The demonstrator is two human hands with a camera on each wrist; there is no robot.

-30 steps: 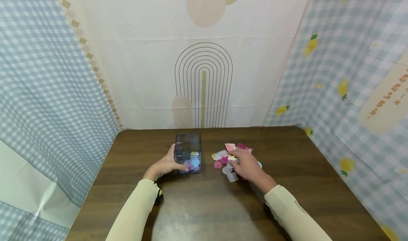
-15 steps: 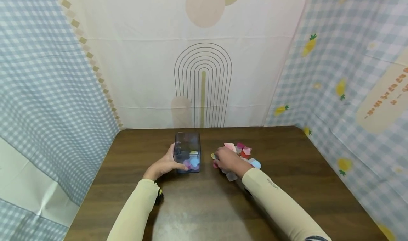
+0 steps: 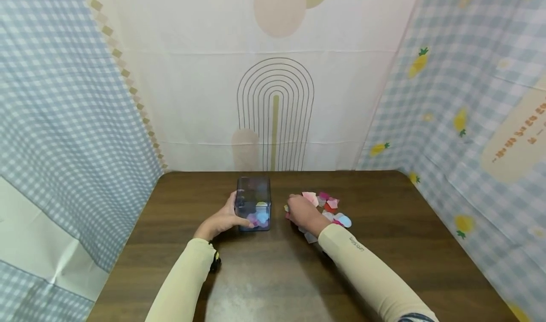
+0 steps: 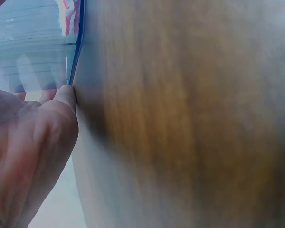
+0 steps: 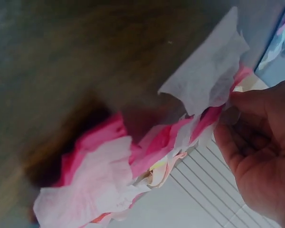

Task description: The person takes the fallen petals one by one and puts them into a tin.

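A clear bluish plastic box (image 3: pixel 253 189) stands on the table, with several coloured thin pieces (image 3: pixel 261 218) lying inside. My left hand (image 3: pixel 223 219) grips it at the left side, thumb across the near face and fingers behind. To the right lies a loose pile of thin tissue-like pieces (image 3: pixel 329 207) in pink, white, red and pale blue. At its left edge my right hand (image 3: pixel 308 213) has curled fingers. The right wrist view shows thumb and fingertips pinching a small translucent piece (image 5: pixel 232 115), beside a white piece (image 5: pixel 211 71) and crumpled pink ones (image 5: pixel 156 147).
The brown wooden table (image 3: pixel 264 284) extends to the front and both sides. A white cloth with an arch print (image 3: pixel 204 99) hangs behind it, and blue checked cloths (image 3: pixel 448 99) hang at either side.
My right hand has shifted left over the pile and its fingers have curled in, uncovering pieces on the right. My left hand and the box stay in place.
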